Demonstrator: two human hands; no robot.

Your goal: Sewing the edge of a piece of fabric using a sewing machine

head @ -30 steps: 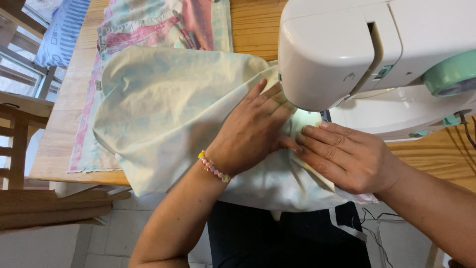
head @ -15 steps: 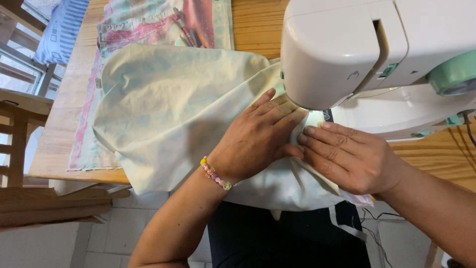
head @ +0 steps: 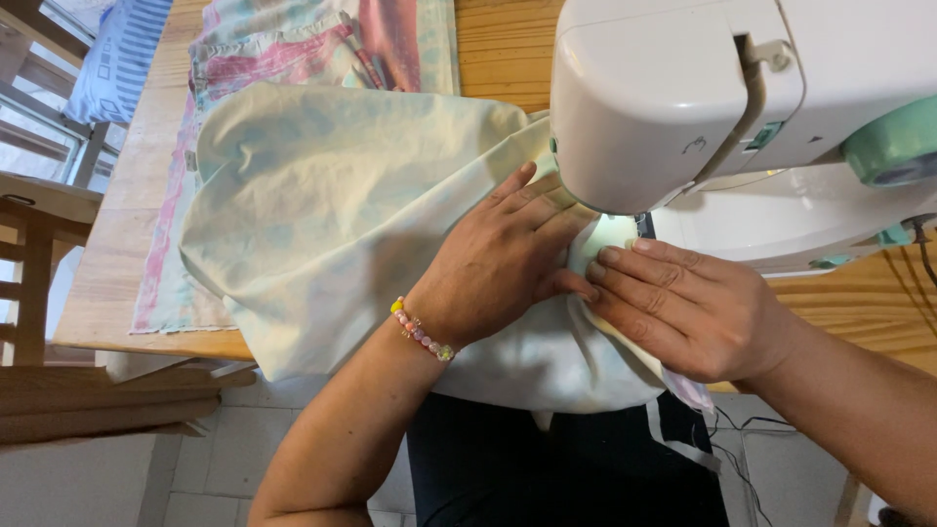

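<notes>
Cream fabric lies under both flat, open hands at frame centre. Left hand and right hand press it beside the white sewing machine, gripping nothing.

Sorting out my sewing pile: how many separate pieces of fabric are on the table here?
2 that show: the pale cream fabric under both hands at the sewing machine, and a pink-and-teal patterned fabric spread flat beneath it. More may lie hidden underneath.

A pink, white and yellow beaded bracelet is worn on the left wrist; both forearms are left bare, no sleeves.
</notes>
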